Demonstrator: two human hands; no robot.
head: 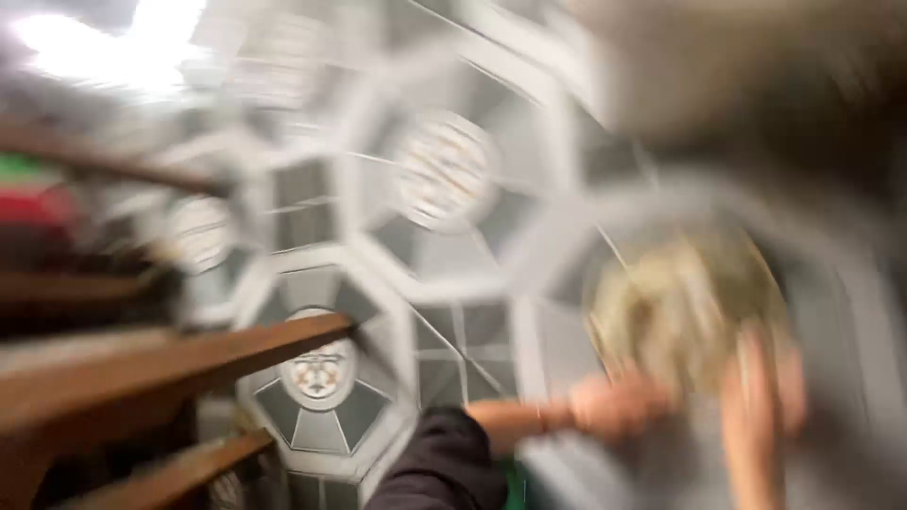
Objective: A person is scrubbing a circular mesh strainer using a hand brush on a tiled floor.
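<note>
Though motion blur smears nearly everything, a round, pale straw-coloured thing point(685, 312), perhaps a woven basket or hat, can be made out low and right on the patterned floor point(444, 246) of grey and white octagonal tiles. Both hands reach toward this round thing. The left hand point(619, 406) comes from its lower left, at the end of a bare forearm and dark sleeve point(444, 463), and looks bunched at the round thing's lower edge; whether it grips the rim I cannot tell. The right hand point(761, 397) rises from directly below, fingers pointing up over the near edge, seemingly touching it, but its closure is too blurred to judge. Neither hand is clearly nearer. Being round, the thing shows no long axis. Well left of it run brown wooden slats point(179, 368), maybe furniture. No packages, labels or signs are legible.
</note>
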